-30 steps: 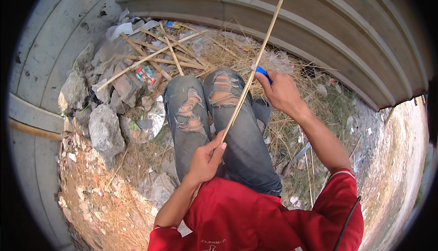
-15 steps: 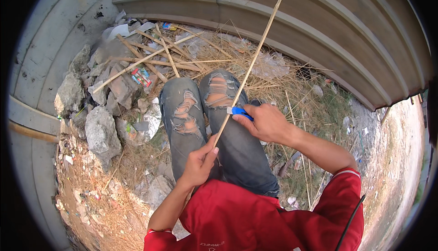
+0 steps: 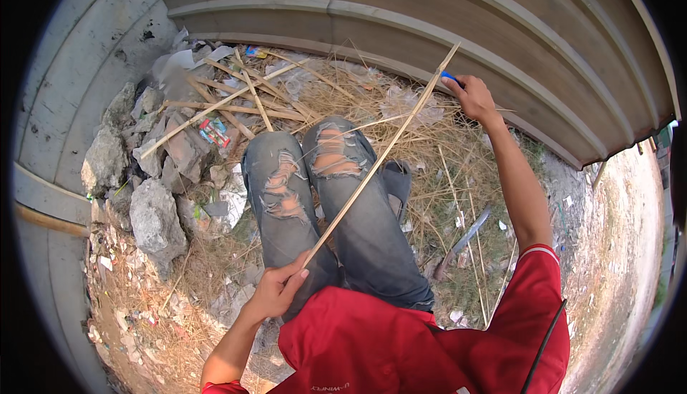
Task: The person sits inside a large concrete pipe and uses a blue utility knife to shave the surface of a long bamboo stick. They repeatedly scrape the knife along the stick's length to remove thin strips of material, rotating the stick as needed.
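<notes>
Wall: ribbed sheet metal bends across the top of the frame (image 3: 401, 18).
Person: sits at lower centre in a red shirt (image 3: 343, 344) and torn jeans (image 3: 376, 233), knees toward the upper middle.
Rocks: grey lumps at left (image 3: 154, 219), beside the jeans.
Stick pile: several pale sticks lie crossed in the upper left (image 3: 236, 105), beyond the knees.
Strip: the long pale strip in hand (image 3: 358, 189) slants from lower centre to upper right, over the right thigh; its far end looks frayed or split.
Knife: lies on the grass right of the jeans (image 3: 472, 233), touched by neither hand.
Left hand: thumb and fingers close on the strip's lower end (image 3: 278, 287).
Right hand: now out at upper right (image 3: 474, 98), fingers wrapped around the cutter.
Cutter: blue, against or just beside the strip near its far end (image 3: 449, 78); blade contact cannot be told.
Change: half a second ago the cutter was over the thigh, nearer the left hand; now the arm reaches far out, which suggests a shaving stroke near its outer limit.
</notes>
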A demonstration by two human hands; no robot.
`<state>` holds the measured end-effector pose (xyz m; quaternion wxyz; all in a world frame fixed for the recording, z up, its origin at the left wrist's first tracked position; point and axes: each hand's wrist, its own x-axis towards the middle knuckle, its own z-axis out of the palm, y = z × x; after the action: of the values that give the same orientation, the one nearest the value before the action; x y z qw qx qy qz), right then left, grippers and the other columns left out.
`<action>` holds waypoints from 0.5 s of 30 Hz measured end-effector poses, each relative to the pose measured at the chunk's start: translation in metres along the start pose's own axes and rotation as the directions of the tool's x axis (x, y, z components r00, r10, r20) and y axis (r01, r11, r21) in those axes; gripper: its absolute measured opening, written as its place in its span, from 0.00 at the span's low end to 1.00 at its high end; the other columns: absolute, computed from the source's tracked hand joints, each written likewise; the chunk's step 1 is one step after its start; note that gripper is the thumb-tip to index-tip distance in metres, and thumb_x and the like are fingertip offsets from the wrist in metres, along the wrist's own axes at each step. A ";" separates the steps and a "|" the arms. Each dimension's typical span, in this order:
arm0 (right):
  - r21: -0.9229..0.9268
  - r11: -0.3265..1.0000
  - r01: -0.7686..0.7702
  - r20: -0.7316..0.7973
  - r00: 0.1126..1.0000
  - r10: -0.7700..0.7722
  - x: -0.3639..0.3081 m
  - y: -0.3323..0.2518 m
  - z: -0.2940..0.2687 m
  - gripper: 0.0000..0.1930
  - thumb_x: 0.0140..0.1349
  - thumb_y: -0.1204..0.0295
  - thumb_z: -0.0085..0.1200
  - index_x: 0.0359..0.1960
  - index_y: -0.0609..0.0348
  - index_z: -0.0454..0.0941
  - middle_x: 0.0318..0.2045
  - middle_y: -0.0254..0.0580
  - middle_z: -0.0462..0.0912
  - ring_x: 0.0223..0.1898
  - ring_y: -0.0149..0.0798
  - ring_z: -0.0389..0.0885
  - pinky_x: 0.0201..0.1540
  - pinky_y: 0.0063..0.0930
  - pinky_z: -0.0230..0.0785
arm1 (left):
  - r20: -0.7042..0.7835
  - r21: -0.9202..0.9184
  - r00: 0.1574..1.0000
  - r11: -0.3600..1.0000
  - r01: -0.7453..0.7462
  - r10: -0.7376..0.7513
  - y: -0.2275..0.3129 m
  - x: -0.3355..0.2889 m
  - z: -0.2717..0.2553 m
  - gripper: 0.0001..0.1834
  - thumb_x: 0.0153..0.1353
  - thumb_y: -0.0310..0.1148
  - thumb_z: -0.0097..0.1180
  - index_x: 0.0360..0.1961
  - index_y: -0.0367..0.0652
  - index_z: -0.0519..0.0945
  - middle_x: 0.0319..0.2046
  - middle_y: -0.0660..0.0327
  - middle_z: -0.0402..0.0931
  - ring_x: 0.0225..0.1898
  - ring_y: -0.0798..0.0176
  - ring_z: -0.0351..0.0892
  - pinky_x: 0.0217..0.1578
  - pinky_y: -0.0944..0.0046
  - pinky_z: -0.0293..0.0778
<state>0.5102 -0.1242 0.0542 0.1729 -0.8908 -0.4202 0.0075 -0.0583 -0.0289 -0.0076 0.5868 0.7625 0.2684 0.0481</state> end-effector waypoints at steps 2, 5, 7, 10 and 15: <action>0.023 0.999 0.024 -0.025 0.999 -0.023 0.008 0.003 0.015 0.34 0.71 0.38 0.48 0.36 0.63 0.85 0.30 0.63 0.84 0.40 0.67 0.82 0.47 0.55 0.72 | 0.009 -0.033 0.999 0.998 0.047 -0.047 0.004 -0.003 -0.006 0.22 0.74 0.31 0.55 0.67 0.36 0.77 0.15 0.64 0.64 0.21 0.77 0.63 0.24 0.71 0.64; 0.167 0.939 -0.301 -0.214 0.918 0.333 0.041 0.077 0.031 0.37 0.73 0.40 0.43 0.33 0.68 0.84 0.35 0.71 0.84 0.46 0.73 0.80 0.51 0.57 0.71 | 0.099 0.003 0.989 0.994 0.109 -0.108 -0.018 -0.028 -0.030 0.22 0.74 0.31 0.57 0.66 0.36 0.77 0.16 0.67 0.65 0.22 0.79 0.62 0.24 0.72 0.63; 0.093 0.861 -0.499 -0.447 0.752 0.484 0.035 0.199 -0.021 0.39 0.72 0.37 0.41 0.39 0.68 0.87 0.39 0.72 0.85 0.51 0.72 0.81 0.54 0.56 0.71 | 0.114 -0.036 0.985 0.990 0.137 -0.132 -0.046 -0.064 -0.050 0.22 0.73 0.31 0.58 0.66 0.37 0.78 0.17 0.70 0.64 0.22 0.79 0.60 0.24 0.72 0.61; 0.096 0.849 -0.519 -0.499 0.713 0.492 0.005 0.247 -0.032 0.41 0.71 0.35 0.42 0.36 0.69 0.85 0.35 0.68 0.85 0.48 0.65 0.84 0.51 0.53 0.72 | 0.093 -0.203 0.970 0.949 0.240 -0.225 -0.061 -0.109 -0.036 0.21 0.73 0.30 0.59 0.65 0.37 0.79 0.18 0.73 0.64 0.23 0.79 0.59 0.24 0.72 0.60; 0.427 0.874 -0.234 -0.363 0.841 0.402 0.009 0.136 -0.009 0.37 0.73 0.38 0.44 0.26 0.67 0.73 0.20 0.43 0.72 0.28 0.40 0.71 0.34 0.39 0.64 | 0.031 -0.068 0.995 0.993 0.097 -0.095 -0.047 -0.053 -0.021 0.21 0.73 0.30 0.60 0.64 0.37 0.80 0.18 0.72 0.66 0.22 0.80 0.61 0.24 0.72 0.60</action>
<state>0.6188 -0.1999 0.0206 0.4223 -0.8788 -0.2044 -0.0869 -0.1282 -0.0277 -0.0317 0.6181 0.7285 0.2949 0.0185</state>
